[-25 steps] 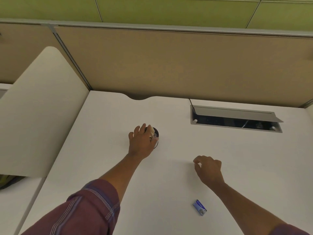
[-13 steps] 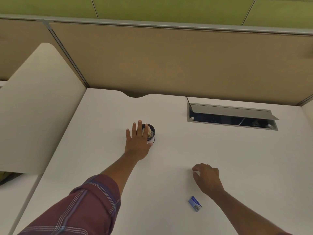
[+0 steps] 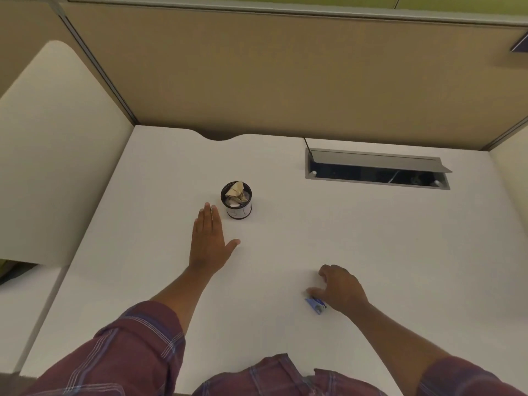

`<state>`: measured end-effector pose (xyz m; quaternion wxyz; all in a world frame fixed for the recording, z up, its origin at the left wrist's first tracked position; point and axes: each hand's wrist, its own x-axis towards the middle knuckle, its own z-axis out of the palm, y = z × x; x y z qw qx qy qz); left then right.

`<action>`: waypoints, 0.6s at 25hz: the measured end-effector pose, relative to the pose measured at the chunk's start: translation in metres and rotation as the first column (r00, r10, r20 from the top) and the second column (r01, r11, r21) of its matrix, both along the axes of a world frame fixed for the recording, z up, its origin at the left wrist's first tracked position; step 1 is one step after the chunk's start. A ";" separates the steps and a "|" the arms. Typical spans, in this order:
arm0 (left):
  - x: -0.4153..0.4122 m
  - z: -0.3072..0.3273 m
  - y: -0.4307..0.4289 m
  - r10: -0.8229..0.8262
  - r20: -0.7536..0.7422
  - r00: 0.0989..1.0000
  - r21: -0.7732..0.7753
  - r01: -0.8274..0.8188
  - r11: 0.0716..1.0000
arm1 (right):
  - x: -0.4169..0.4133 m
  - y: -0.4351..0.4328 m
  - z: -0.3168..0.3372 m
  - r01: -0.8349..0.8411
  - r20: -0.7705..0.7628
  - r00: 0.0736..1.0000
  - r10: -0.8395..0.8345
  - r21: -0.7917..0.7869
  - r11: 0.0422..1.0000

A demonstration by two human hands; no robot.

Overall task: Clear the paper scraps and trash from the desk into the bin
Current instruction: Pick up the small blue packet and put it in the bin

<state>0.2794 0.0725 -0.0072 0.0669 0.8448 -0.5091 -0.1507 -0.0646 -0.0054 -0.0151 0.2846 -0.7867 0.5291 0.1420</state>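
A small round bin with a dark rim and white wall stands on the white desk, with tan and white paper scraps sticking out of its top. My left hand lies flat and empty just in front and left of the bin, fingers together, thumb out. A small blue packet lies on the desk near the front. My right hand curls over it, its fingertips touching the packet's upper edge; the packet still rests on the desk.
An open cable hatch with a raised grey lid is sunk in the desk at the back right. Tan partition walls close the back. A cream side panel stands at the left.
My left hand has let go of the paper scraps in the bin and pulled back toward me, flat. My right hand has moved down onto the blue packet.
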 end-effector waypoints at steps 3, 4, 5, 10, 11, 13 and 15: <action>-0.011 -0.015 0.029 -0.018 -0.021 1.000 0.119 0.021 0.993 | -0.001 0.014 -0.004 -0.045 -0.060 0.997 0.045 0.009 0.999; -0.013 -0.019 0.036 -0.033 -0.035 0.999 0.157 0.038 0.987 | 0.000 0.018 -0.005 -0.069 -0.071 0.995 0.069 0.008 0.998; -0.015 -0.023 0.041 -0.049 -0.053 0.997 0.195 0.058 0.979 | 0.000 0.022 -0.007 -0.090 -0.080 0.993 0.090 0.001 0.996; -0.016 -0.030 0.051 -0.110 -0.104 0.989 0.340 0.139 0.930 | 0.007 0.038 -0.011 -0.150 -0.142 0.980 0.140 -0.059 0.987; -0.016 -0.030 0.050 -0.113 -0.105 0.988 0.347 0.143 0.927 | 0.010 0.039 -0.011 -0.128 -0.134 0.984 0.120 -0.053 0.990; -0.016 -0.030 0.050 -0.113 -0.106 0.988 0.349 0.143 0.926 | 0.020 0.037 -0.009 -0.075 -0.097 0.993 0.070 -0.041 0.996; -0.016 -0.032 0.051 -0.107 -0.104 0.989 0.341 0.136 0.930 | 0.038 0.029 -0.003 -0.023 -0.029 0.999 0.021 -0.047 0.999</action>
